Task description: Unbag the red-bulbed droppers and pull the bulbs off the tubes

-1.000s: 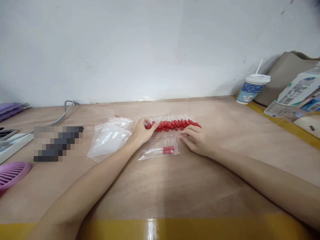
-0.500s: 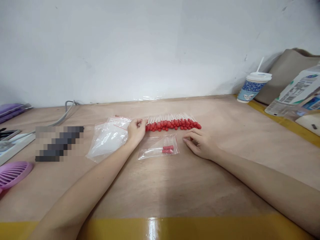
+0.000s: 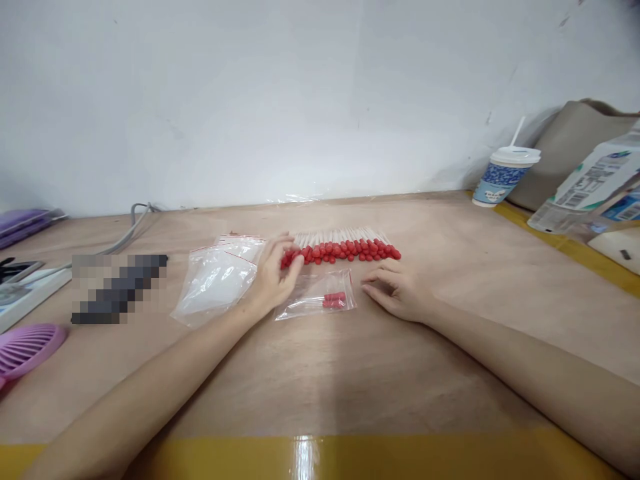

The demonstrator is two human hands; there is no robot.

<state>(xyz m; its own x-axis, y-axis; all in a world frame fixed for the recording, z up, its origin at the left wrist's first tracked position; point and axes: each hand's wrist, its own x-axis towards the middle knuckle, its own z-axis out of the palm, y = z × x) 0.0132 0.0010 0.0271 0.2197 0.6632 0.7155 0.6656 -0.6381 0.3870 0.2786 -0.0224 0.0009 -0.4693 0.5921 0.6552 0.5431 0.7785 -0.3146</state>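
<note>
Presently I see the left hand (image 3: 274,279), thumb and fingers apart, around the left end of the row of red-tipped white sticks (image 3: 345,250). The right hand (image 3: 397,293), loosely curled, sits just near of its right end. Between them lies a clear zip bag (image 3: 346,283); more zip bags (image 3: 213,283) lie left.

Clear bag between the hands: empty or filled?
Not empty: two red-tipped sticks show through the clear bag. Whether it's sealed, cannot tell.
</note>
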